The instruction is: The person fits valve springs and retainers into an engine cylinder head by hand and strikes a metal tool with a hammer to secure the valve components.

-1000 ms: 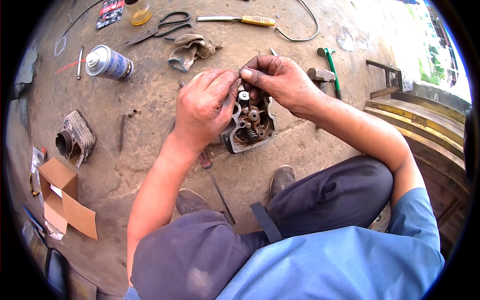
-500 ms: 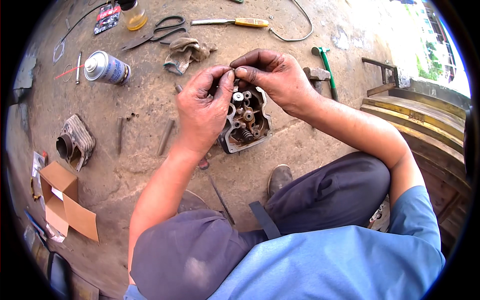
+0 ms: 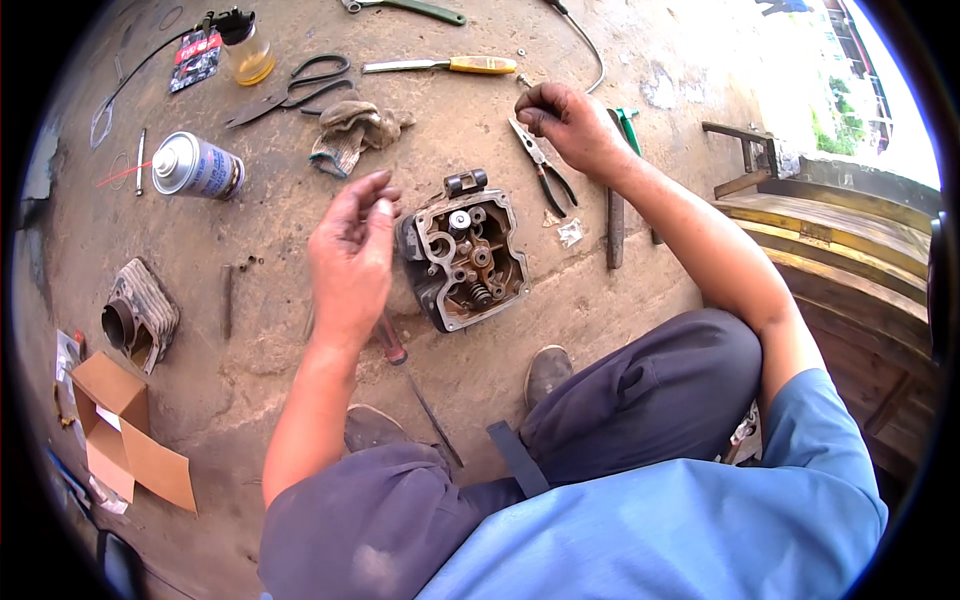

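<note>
An engine cylinder head (image 3: 482, 258) sits on the ground before me, its inside facing up with a spring and round metal parts showing. Just left of it, my left hand (image 3: 350, 250) is raised, holding nothing, with fingers and thumb apart. Beyond the cylinder head to the right, my right hand (image 3: 568, 125) has its fingertips pressed together; whatever they hold is too small or hidden to make out. Below that hand lie needle-nose pliers (image 3: 543, 170) with black handles, and a small clear plastic packet (image 3: 570, 233). A screwdriver (image 3: 393, 345) with a red handle lies below my left hand.
On the left are a spray can (image 3: 205, 167), a finned engine cylinder (image 3: 145, 312) and an open cardboard box (image 3: 115, 420). Farther off lie gloves (image 3: 355, 130), large scissors (image 3: 300, 90), a yellow-handled tool (image 3: 480, 65) and a jar (image 3: 248, 60). Wooden beams (image 3: 830, 240) border the right.
My hands, earlier fingertip to fingertip above the cylinder head, have parted. The left has opened and moved left and down; the right has moved right, uncovering the pliers.
</note>
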Demonstrator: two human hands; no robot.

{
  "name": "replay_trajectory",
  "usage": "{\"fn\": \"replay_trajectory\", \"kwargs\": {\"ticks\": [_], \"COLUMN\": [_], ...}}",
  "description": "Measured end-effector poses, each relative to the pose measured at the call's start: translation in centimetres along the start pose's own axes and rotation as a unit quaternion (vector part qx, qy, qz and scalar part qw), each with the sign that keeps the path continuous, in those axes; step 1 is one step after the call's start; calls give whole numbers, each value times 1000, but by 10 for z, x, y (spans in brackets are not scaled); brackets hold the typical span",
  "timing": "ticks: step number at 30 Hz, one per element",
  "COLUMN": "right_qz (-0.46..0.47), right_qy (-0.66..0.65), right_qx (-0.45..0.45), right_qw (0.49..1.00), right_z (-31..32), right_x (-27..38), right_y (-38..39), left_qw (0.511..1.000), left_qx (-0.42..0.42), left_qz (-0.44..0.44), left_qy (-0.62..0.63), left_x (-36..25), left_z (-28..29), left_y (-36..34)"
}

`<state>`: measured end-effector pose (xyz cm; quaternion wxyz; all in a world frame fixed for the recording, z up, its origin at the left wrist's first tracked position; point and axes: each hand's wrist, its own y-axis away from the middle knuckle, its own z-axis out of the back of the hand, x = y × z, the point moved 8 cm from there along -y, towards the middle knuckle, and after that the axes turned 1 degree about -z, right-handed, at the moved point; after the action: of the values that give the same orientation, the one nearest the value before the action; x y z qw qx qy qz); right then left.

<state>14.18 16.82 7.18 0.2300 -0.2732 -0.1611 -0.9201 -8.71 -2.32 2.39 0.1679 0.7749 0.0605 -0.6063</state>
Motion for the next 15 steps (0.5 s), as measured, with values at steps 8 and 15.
{"fn": "replay_trajectory", "kwargs": {"ticks": [8, 15], "right_qz": [52, 95], "right_qy": [193, 134], "right_qx": [107, 61], "right_qw": [974, 985], "right_z": [-69, -89], "right_x": [-73, -66], "right_y": [9, 5], "left_qw": [995, 994], "left_qx": [-65, -84], "left_qz": [51, 41], "left_qy": [-49, -63], "left_x": [17, 19], "left_z": [49, 65], "left_y": [7, 7]}}
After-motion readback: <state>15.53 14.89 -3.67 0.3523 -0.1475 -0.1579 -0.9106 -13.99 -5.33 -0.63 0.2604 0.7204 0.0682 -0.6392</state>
